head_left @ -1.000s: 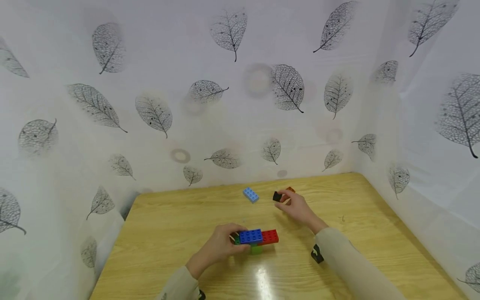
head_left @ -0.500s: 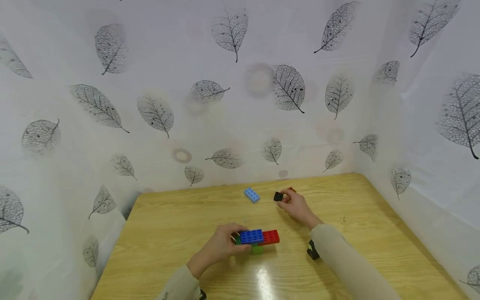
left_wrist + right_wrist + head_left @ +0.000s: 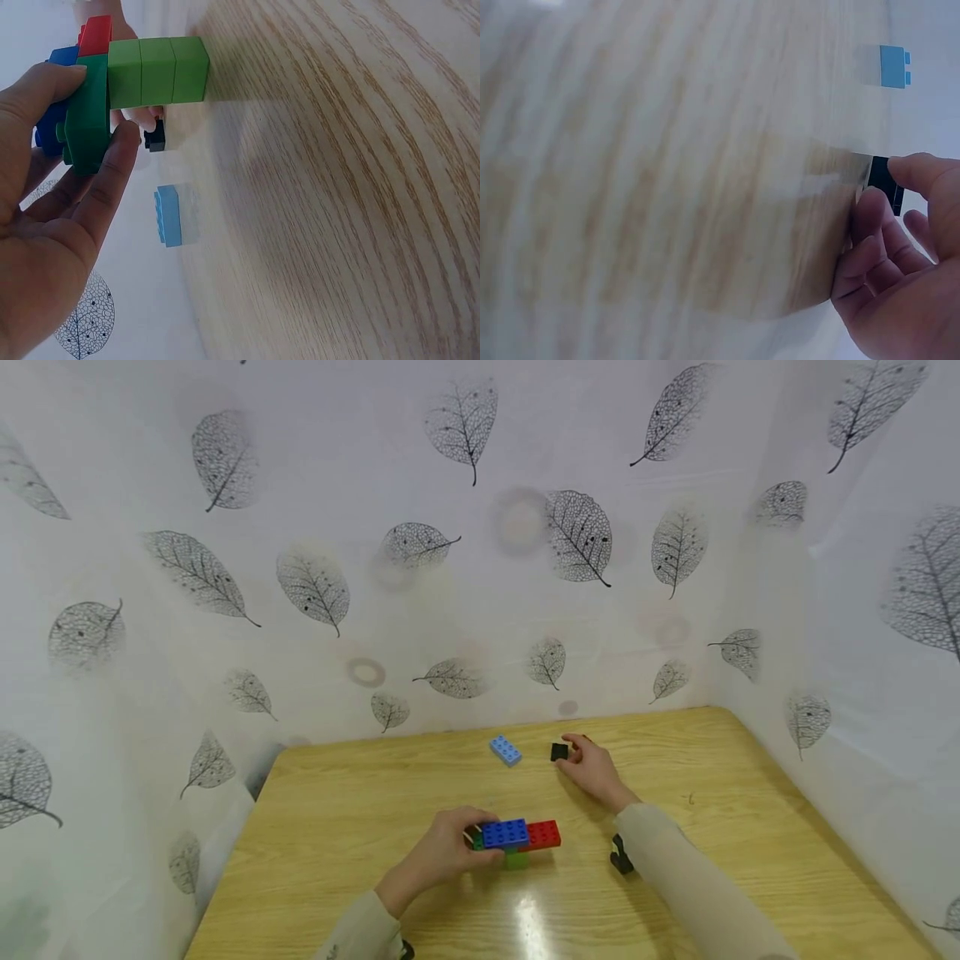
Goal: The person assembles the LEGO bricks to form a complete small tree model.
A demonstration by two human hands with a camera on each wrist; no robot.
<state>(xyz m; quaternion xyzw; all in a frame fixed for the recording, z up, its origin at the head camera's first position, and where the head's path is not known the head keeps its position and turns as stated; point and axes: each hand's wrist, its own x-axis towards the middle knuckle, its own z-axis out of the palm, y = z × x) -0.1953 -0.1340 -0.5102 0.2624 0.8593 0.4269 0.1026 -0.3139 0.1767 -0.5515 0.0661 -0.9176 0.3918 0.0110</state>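
Observation:
My left hand (image 3: 444,853) grips a built stack of toy building bricks near the table's middle. The stack has a blue brick (image 3: 505,834) on top, a red brick (image 3: 543,835) reaching out to the right, a dark green brick (image 3: 88,112) under my thumb, and a light green column (image 3: 157,71) standing on the table. At the back, my right hand (image 3: 595,773) pinches a small black brick (image 3: 559,752) between thumb and fingers, low at the tabletop. The right wrist view shows the thumb on one side of this black brick (image 3: 885,184) and a fingertip opposite.
A light blue brick (image 3: 506,751) lies left of the black one on the wooden table (image 3: 360,793). A bit of an orange brick (image 3: 587,738) shows behind my right hand. Leaf-patterned white curtain (image 3: 480,610) encloses the back and sides.
The black brick has turned from tilted to squarer in my right fingers. My right forearm has shifted slightly left, and the hand now covers more of the orange brick. The left hand stays still.

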